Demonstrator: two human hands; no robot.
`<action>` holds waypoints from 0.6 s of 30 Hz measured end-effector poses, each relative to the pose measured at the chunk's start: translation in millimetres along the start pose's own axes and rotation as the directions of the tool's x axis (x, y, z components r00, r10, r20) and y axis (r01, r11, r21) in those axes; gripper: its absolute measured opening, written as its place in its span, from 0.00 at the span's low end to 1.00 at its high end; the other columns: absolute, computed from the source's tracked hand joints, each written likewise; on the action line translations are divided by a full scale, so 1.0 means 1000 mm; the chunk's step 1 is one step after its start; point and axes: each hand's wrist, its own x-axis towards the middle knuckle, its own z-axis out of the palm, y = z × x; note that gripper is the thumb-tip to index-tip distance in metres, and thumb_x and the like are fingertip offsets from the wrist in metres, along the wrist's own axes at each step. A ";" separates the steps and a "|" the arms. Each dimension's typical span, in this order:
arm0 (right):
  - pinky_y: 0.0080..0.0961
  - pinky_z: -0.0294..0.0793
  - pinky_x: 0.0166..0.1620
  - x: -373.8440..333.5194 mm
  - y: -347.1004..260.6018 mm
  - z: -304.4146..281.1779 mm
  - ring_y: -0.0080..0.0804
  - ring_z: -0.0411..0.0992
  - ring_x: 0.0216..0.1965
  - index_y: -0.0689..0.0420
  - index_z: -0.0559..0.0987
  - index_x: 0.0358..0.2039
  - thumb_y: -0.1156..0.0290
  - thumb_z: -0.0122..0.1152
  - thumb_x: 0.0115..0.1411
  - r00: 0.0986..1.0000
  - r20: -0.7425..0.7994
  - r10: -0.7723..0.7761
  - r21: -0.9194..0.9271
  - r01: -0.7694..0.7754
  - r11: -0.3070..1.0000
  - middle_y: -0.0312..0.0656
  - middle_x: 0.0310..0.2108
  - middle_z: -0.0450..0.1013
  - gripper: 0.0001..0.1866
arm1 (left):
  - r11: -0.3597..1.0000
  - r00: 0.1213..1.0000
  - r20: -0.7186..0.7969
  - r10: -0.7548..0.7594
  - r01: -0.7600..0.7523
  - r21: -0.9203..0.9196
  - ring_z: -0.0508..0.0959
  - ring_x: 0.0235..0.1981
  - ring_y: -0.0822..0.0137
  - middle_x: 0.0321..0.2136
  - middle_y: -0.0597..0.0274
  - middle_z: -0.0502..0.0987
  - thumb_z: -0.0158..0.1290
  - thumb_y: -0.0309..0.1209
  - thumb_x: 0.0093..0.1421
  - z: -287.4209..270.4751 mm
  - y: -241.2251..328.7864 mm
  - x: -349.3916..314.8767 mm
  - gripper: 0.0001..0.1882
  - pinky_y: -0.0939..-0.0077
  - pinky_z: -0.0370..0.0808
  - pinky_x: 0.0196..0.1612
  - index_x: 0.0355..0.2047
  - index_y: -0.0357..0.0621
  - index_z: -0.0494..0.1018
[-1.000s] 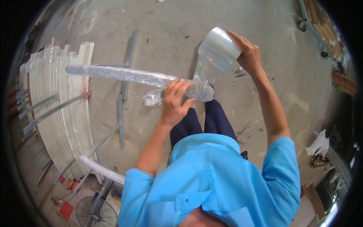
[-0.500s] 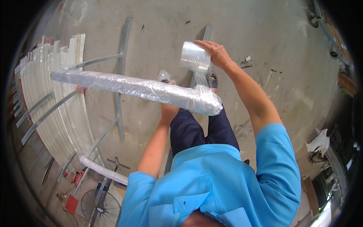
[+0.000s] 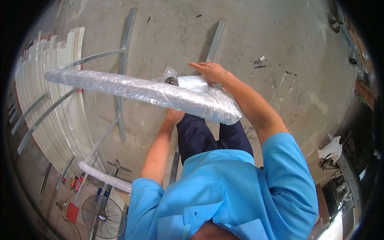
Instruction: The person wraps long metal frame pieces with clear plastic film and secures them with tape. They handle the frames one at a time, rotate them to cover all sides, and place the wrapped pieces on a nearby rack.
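A long bundle wrapped in shiny clear film (image 3: 136,89) lies crosswise before me, its right end in front of my thighs. Beyond its far edge is a roll of clear stretch film (image 3: 193,82), partly covered by the bundle. Over the roll's right part is my right hand (image 3: 212,73), its fingers stretched out to the left and off the roll; a web of film runs beneath it to the bundle's right end. My left hand (image 3: 175,116) is under the bundle's near side. Its fingers are hidden, so its grip does not show.
Metal support bars (image 3: 127,38) stand left, with another metal bar (image 3: 216,40) beyond my right hand. A stack of long pale strips (image 3: 52,108) lies at far left. Nearer are a second wrapped piece (image 3: 105,175) and a fan (image 3: 103,217). A white crumpled sheet (image 3: 331,149) is at right.
My right hand has come down and left with the film roll, which now lies behind the bundle; its fingers have straightened. My left fingertips no longer show past the bundle's far edge.
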 end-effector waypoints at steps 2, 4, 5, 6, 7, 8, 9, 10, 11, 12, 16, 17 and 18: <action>0.37 0.74 0.51 -0.005 -0.005 -0.004 0.44 0.71 0.52 0.40 0.57 0.66 0.79 0.62 0.48 0.989 -0.108 -0.099 -0.083 0.091 0.992 0.44 0.54 0.71 0.45 | 0.994 1.000 0.025 0.004 -0.001 -0.112 0.64 0.58 0.44 0.53 0.45 0.70 0.59 0.42 0.54 -0.004 0.007 -0.010 0.28 0.54 0.57 0.61 0.52 0.39 0.70; 0.37 0.72 0.54 -0.025 -0.002 -0.012 0.45 0.67 0.56 0.41 0.58 0.66 0.80 0.63 0.46 0.967 -0.254 -0.010 0.018 0.015 1.000 0.45 0.57 0.69 0.46 | 0.983 0.992 0.003 0.129 -0.127 -0.135 0.69 0.54 0.44 0.48 0.45 0.75 0.60 0.43 0.53 -0.013 0.018 -0.024 0.27 0.56 0.64 0.57 0.48 0.39 0.73; 0.38 0.71 0.56 -0.040 0.002 -0.018 0.45 0.66 0.58 0.41 0.58 0.66 0.80 0.63 0.45 0.954 -0.296 0.049 0.071 -0.029 0.997 0.46 0.58 0.67 0.46 | 0.983 0.988 0.140 0.072 -0.046 -0.180 0.72 0.50 0.44 0.45 0.46 0.76 0.60 0.44 0.52 -0.017 0.026 -0.033 0.27 0.58 0.67 0.54 0.47 0.39 0.73; 0.38 0.71 0.56 -0.057 0.005 -0.024 0.46 0.66 0.57 0.42 0.59 0.65 0.80 0.62 0.46 0.932 -0.348 0.098 0.142 -0.051 0.989 0.47 0.57 0.68 0.45 | 0.972 0.975 0.214 0.065 -0.013 -0.235 0.75 0.46 0.45 0.42 0.47 0.78 0.61 0.44 0.51 -0.021 0.037 -0.043 0.26 0.60 0.70 0.51 0.45 0.38 0.74; 0.38 0.70 0.56 -0.078 0.008 -0.028 0.47 0.66 0.57 0.43 0.60 0.64 0.80 0.62 0.46 0.898 -0.412 0.153 0.202 -0.074 0.977 0.47 0.57 0.68 0.43 | 0.951 0.942 0.331 0.047 0.060 -0.304 0.77 0.43 0.45 0.40 0.48 0.79 0.62 0.44 0.50 -0.024 0.049 -0.054 0.26 0.61 0.72 0.47 0.44 0.38 0.74; 0.38 0.70 0.55 -0.102 0.008 -0.031 0.47 0.67 0.56 0.44 0.61 0.64 0.80 0.62 0.47 0.894 -0.409 0.184 0.215 -0.102 0.971 0.47 0.57 0.68 0.42 | 0.931 0.955 0.294 0.034 0.077 -0.357 0.78 0.40 0.47 0.37 0.49 0.80 0.62 0.44 0.50 -0.027 0.062 -0.066 0.26 0.63 0.74 0.45 0.44 0.38 0.74; 0.38 0.70 0.55 -0.125 0.006 -0.034 0.48 0.67 0.56 0.44 0.62 0.63 0.80 0.62 0.47 0.883 -0.418 0.212 0.227 -0.124 0.966 0.47 0.56 0.68 0.41 | 0.897 0.955 0.297 0.007 0.125 -0.425 0.79 0.37 0.49 0.35 0.49 0.80 0.63 0.43 0.49 -0.031 0.075 -0.076 0.26 0.65 0.75 0.42 0.43 0.38 0.74; 0.38 0.70 0.56 -0.149 -0.001 -0.036 0.47 0.67 0.56 0.44 0.62 0.63 0.80 0.63 0.47 0.885 -0.398 0.241 0.266 -0.139 0.954 0.48 0.56 0.68 0.42 | 0.842 0.957 0.291 -0.001 0.158 -0.516 0.81 0.34 0.50 0.33 0.50 0.81 0.63 0.42 0.49 -0.038 0.088 -0.086 0.26 0.67 0.76 0.40 0.43 0.37 0.74; 0.37 0.70 0.56 -0.173 -0.012 -0.036 0.47 0.67 0.56 0.44 0.62 0.63 0.80 0.64 0.47 0.888 -0.368 0.275 0.314 -0.160 0.936 0.48 0.56 0.68 0.42 | 0.807 0.948 0.312 -0.056 0.227 -0.544 0.81 0.35 0.53 0.34 0.51 0.81 0.63 0.42 0.49 -0.047 0.100 -0.094 0.26 0.68 0.76 0.41 0.44 0.37 0.74; 0.37 0.70 0.56 -0.196 -0.026 -0.037 0.47 0.67 0.56 0.43 0.62 0.63 0.80 0.66 0.46 0.883 -0.422 0.207 0.270 -0.095 0.958 0.48 0.57 0.68 0.43 | 0.755 0.943 0.321 -0.087 0.273 -0.596 0.81 0.35 0.56 0.35 0.51 0.81 0.63 0.41 0.50 -0.056 0.113 -0.098 0.26 0.69 0.75 0.41 0.44 0.37 0.74; 0.39 0.73 0.55 -0.273 -0.092 -0.047 0.46 0.66 0.58 0.42 0.64 0.62 0.78 0.68 0.44 0.859 -0.510 -0.053 0.087 0.114 0.990 0.43 0.59 0.65 0.43 | 0.495 0.907 0.413 -0.076 0.394 -0.774 0.77 0.41 0.69 0.41 0.57 0.79 0.62 0.38 0.54 -0.106 0.166 -0.107 0.26 0.74 0.73 0.46 0.49 0.35 0.71; 0.40 0.74 0.55 -0.284 -0.108 -0.050 0.46 0.66 0.58 0.43 0.65 0.61 0.78 0.68 0.45 0.818 -0.556 -0.147 0.027 0.195 0.980 0.43 0.60 0.65 0.41 | 0.457 0.906 0.421 -0.052 0.396 -0.796 0.76 0.42 0.70 0.43 0.57 0.78 0.62 0.37 0.55 -0.117 0.180 -0.108 0.26 0.74 0.72 0.47 0.50 0.35 0.71; 0.41 0.74 0.55 -0.289 -0.121 -0.054 0.46 0.66 0.58 0.43 0.67 0.60 0.78 0.67 0.45 0.761 -0.599 -0.248 -0.045 0.278 0.960 0.42 0.60 0.64 0.40 | 0.422 0.912 0.409 -0.029 0.382 -0.822 0.76 0.43 0.71 0.43 0.58 0.77 0.62 0.37 0.56 -0.126 0.194 -0.106 0.26 0.75 0.72 0.48 0.50 0.35 0.70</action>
